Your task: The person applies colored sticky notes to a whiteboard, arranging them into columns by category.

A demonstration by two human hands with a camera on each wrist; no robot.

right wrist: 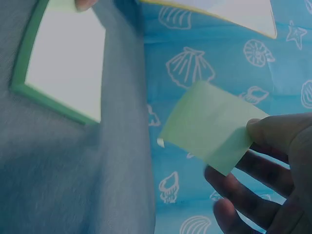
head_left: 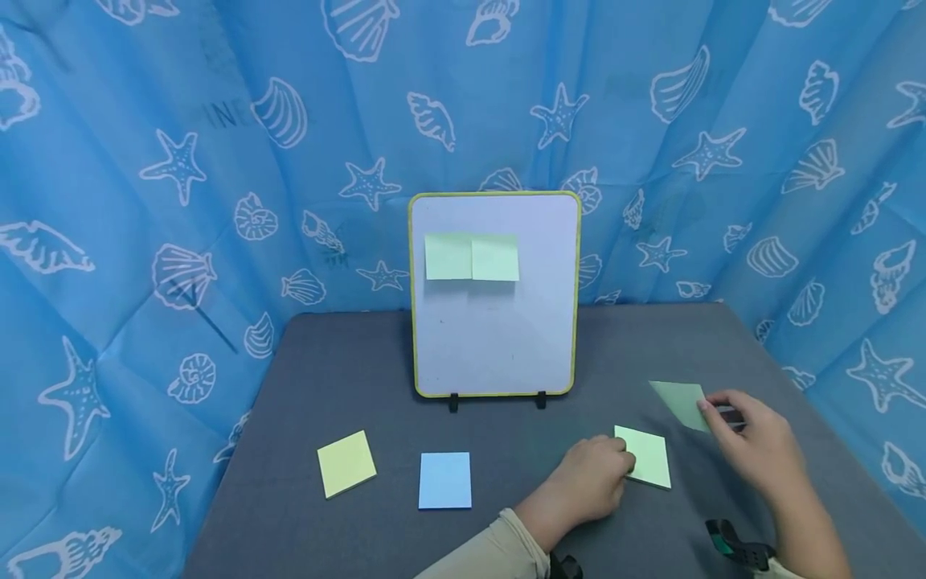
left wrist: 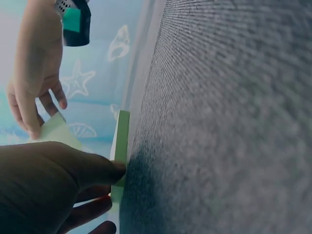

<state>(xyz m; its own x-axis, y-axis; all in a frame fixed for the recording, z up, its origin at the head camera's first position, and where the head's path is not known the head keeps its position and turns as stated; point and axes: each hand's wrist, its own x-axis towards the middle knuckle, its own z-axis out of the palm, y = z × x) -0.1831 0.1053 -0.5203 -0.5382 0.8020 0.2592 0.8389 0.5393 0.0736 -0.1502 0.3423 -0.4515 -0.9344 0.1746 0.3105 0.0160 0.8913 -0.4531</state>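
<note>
A single pale green sticky note hangs in the air, pinched at its right edge between the thumb and fingers of my right hand. To its left, a pad of green sticky notes lies on the table. My left hand grips the left edge of that pad, and the left wrist view shows the thumb against the pad's side. In the right wrist view the held note bends slightly, apart from the pad.
A whiteboard with a yellow rim stands on small black feet at the back, bearing two green notes side by side. A yellow pad and a blue pad lie left on the grey table. A blue shell-print curtain hangs behind.
</note>
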